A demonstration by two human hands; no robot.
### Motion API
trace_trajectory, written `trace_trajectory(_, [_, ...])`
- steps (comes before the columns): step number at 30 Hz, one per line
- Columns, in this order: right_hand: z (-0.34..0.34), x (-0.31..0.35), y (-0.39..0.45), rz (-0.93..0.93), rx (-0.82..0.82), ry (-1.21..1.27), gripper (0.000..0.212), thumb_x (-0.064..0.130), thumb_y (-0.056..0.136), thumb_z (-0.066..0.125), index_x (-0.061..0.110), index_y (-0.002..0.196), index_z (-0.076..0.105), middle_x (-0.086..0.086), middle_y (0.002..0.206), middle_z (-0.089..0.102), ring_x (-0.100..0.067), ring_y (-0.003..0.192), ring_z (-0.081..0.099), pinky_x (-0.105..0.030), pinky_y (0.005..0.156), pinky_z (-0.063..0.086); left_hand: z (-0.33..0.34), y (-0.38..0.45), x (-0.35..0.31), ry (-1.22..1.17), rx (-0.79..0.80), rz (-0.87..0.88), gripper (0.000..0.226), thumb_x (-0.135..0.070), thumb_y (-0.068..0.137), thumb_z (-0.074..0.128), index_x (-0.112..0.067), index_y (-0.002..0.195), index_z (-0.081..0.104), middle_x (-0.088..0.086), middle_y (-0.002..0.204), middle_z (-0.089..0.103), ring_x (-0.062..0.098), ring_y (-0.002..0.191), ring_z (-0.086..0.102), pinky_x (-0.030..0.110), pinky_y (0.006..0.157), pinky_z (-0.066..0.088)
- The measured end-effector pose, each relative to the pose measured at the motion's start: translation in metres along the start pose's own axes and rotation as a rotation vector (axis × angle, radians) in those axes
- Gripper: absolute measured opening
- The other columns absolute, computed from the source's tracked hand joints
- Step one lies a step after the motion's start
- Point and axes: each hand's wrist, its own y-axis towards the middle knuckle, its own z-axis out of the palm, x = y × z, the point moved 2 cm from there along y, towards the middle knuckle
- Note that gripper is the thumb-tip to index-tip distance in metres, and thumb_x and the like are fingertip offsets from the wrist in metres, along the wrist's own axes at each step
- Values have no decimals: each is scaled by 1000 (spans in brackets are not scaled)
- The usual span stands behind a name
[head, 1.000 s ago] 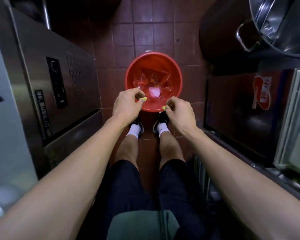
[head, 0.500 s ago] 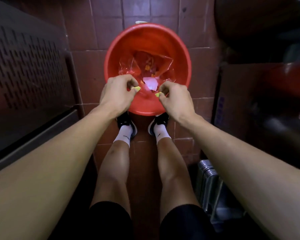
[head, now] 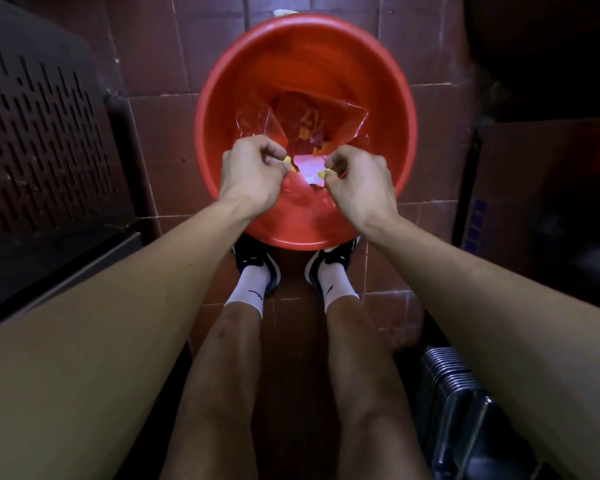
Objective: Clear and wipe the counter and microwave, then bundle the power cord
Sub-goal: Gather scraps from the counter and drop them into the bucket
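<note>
A red plastic bin [head: 388, 74] stands on the tiled floor in front of my feet. Crumpled clear plastic [head: 257, 121] and small scraps lie inside it. My left hand [head: 248, 171] hovers over the bin's near left side and pinches a small yellow scrap [head: 286, 160]. My right hand [head: 357, 181] hovers over the near right side and pinches another small yellow scrap [head: 323, 173]. The two hands are a short gap apart. No counter, microwave or power cord is in view.
A dark metal cabinet with a perforated panel [head: 39, 150] stands close on the left. A brown box [head: 548, 188] sits on the right, with a stack of ribbed metal items [head: 454, 375] at lower right. My legs and shoes [head: 257, 265] stand just behind the bin.
The view has come lower and closer to the bin. Both hands have moved in over the bin opening, each still pinching its yellow scrap.
</note>
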Motion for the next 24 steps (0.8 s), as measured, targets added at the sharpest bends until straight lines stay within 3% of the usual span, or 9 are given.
trace_trajectory(3, [-1, 7, -3, -1, -8, 70, 17, 19, 87, 62, 22, 102, 70, 4, 101, 73, -21, 94, 67, -36, 87, 53, -2, -6, -7, -8, 23, 26, 11, -18, 85, 72, -28, 88, 72, -14, 75, 68, 1, 70, 61, 0, 57, 36])
trace_trajectory(5, [-4, 11, -7, -1, -2, 84, 22, 18, 86, 61, 23, 106, 70, 4, 106, 73, -21, 97, 66, -35, 88, 52, -7, -11, -13, 18, 38, 64, 11, -18, 85, 71, -29, 87, 71, -14, 74, 68, 1, 69, 61, 1, 59, 38])
trace_trajectory(8, [-11, 13, -13, 2, 13, 61, 25, 20, 87, 60, 24, 110, 69, 4, 113, 72, -23, 103, 65, -34, 91, 51, -17, -15, -20, 111, 60, 134, 9, -22, 85, 69, -30, 90, 70, -13, 80, 70, 12, 85, 65, 22, 84, 51])
trace_trajectory(11, [-19, 11, -16, -23, 58, -3, 31, 22, 90, 59, 24, 120, 66, 1, 124, 68, -25, 113, 62, -36, 97, 49, -24, -20, -25, 273, 109, 198, 13, -29, 88, 64, -31, 100, 68, -7, 100, 72, 23, 100, 65, 37, 92, 52])
trace_trajectory(16, [-38, 11, -29, -96, 113, -153, 39, 25, 92, 58, 24, 131, 61, -4, 134, 62, -30, 124, 56, -41, 102, 47, -34, -38, -33, 573, 194, 318, 32, -36, 94, 56, -29, 124, 62, 4, 126, 65, 33, 116, 60, 44, 94, 50])
trace_trajectory(24, [-95, 39, -86, -229, 134, -337, 40, 23, 92, 55, 20, 132, 59, -8, 132, 61, -34, 119, 56, -46, 95, 49, -87, -102, -71, 727, 197, 339, 39, -37, 97, 51, -23, 133, 56, 10, 130, 60, 35, 122, 54, 48, 98, 47])
